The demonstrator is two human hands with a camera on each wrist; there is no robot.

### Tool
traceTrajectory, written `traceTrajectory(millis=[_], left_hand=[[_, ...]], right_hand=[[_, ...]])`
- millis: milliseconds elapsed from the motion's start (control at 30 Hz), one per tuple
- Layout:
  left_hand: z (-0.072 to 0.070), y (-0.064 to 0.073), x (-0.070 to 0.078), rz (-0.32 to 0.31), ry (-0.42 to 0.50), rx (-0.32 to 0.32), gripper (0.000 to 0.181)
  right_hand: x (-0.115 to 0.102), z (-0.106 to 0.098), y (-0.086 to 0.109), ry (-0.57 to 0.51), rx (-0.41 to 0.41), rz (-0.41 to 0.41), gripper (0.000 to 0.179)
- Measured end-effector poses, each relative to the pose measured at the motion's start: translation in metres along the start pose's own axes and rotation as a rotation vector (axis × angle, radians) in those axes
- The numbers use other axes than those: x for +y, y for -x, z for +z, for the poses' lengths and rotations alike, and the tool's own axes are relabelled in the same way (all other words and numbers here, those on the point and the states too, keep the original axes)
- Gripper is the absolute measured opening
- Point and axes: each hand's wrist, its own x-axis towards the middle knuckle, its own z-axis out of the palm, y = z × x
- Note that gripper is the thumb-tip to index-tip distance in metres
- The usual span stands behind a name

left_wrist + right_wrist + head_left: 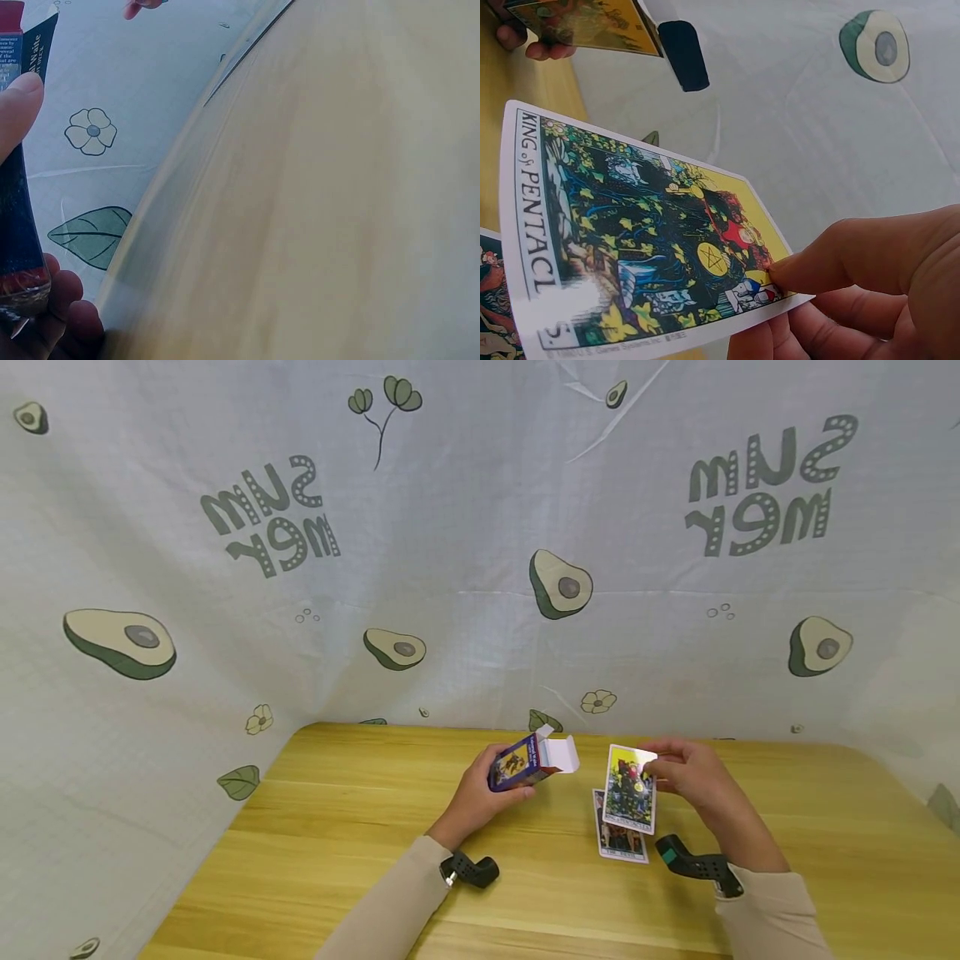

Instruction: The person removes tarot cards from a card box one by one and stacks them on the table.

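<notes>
My left hand (480,783) grips a blue card box (517,764), its thumb along the near side and its white flaps standing open toward the right. In the left wrist view, the box (16,202) fills the left edge, held between thumb and fingers. My right hand (693,774) pinches a tarot card (628,789) by its upper right edge, thumb on the face. The right wrist view reads "King of Pentacles" on this card (652,232). Below it, a second tarot card (621,845), labelled "The Devil", lies face up on the table, partly covered by the held one in this view.
The wooden table (337,860) reaches back to a pale curtain (465,552) printed with avocados and mirrored lettering. A black wrist camera mount (472,869) sits on the left wrist, another mount (693,862) on the right, close to the cards.
</notes>
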Motion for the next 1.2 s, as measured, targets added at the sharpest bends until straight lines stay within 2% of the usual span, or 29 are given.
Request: traceTrajectory(millis=[633,1200], left_hand=[[0.003,-0.001,0.006,-0.004,-0.002,-0.002,0.065],[0.000,0.002,0.005,-0.032,0.000,-0.004,0.065]], right_hand=[[0.022,-0.001,-0.003,-0.026,-0.017,0.033,0.036],[0.026,0.011,-0.005,-0.029,-0.038,0.070,0.034]])
